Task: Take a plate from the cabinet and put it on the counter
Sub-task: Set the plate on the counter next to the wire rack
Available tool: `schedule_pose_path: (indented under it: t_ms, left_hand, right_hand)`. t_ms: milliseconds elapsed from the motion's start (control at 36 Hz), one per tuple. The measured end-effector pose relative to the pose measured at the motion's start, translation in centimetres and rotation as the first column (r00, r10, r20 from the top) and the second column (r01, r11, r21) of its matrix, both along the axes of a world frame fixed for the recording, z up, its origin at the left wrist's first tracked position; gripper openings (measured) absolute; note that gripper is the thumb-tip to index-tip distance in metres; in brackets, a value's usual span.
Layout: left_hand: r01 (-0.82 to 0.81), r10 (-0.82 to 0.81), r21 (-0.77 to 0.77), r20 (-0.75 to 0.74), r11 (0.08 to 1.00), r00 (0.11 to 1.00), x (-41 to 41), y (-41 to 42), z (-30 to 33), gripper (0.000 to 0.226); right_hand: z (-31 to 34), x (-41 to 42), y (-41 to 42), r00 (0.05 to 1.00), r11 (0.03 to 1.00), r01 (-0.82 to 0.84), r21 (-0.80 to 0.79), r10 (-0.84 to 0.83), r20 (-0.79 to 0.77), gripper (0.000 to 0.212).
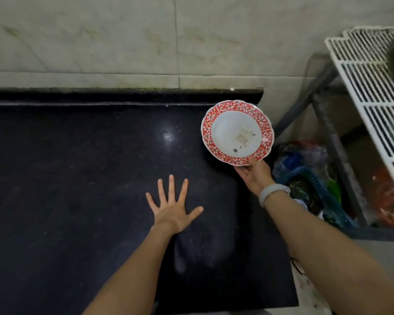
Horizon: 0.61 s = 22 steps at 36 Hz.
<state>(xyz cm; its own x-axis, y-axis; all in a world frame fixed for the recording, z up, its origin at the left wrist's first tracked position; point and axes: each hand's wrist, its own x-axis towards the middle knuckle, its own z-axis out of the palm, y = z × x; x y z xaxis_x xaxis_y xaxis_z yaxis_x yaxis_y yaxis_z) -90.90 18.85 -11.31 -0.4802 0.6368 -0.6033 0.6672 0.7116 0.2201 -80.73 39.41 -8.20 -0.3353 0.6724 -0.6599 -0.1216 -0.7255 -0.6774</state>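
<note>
While the dark speckled counter (pixel 77 178) fills the left and middle of the view, its far right corner, at about two o'clock from the centre, lies under a plate (pixel 237 133) with a red flowered rim and a white well carrying brownish smears and a dark speck. Whether the plate touches the stone or hangs just above it cannot be told; it looks tilted, with part of it out past the counter's right edge. Behind the counter, at twelve o'clock, stands a pale tiled wall (pixel 123 37) with a raised black backsplash lip along its foot. Off the counter at three o'clock, a white wire rack (pixel 369 94) slants across grey metal legs (pixel 328 123), and below it, at four o'clock, sits a blue slotted basket (pixel 314 189) among plastic bags, with something orange further right. Nothing lies on the counter between the hands. No writing or label can be read anywhere.

The right hand (pixel 255 176) reaches forward from five o'clock, arm almost straight, a pale wristband (pixel 272 193) on the wrist; thumb over the rim and fingers beneath, it pinches the plate's near edge. The left hand (pixel 173 208) lies near the counter's middle, palm down, all five fingers spread wide and gripping nothing.
</note>
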Motion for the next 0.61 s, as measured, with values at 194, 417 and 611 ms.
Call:
schedule_pose_path:
  t_ms: [194, 417, 611]
  left_hand:
    - [0.000, 0.000, -0.013, -0.011, 1.000, 1.000, 0.0, 0.0, -0.2, 0.089]
    - [-0.011, 0.011, -0.007, -0.022, 1.000, 1.000, -0.1, 0.0, -0.3, 0.089]
    - [-0.094, 0.109, 0.184, -0.077, 0.978, 0.991, 0.5, -0.4, -0.5, 0.085]
  right_hand:
    - [0.5, -1.8, 2.5, 0.999, 0.999, 0.030, -0.039, -0.029, 0.017, 0.038]
    - [0.7, -1.9, 2.5, 0.999, 0.994, 0.025, -0.107, -0.027, -0.022, 0.042]
    - [0.9, -1.3, -1.3, 0.991, 0.989, -0.132, -0.061, 0.131, -0.010, 0.053]
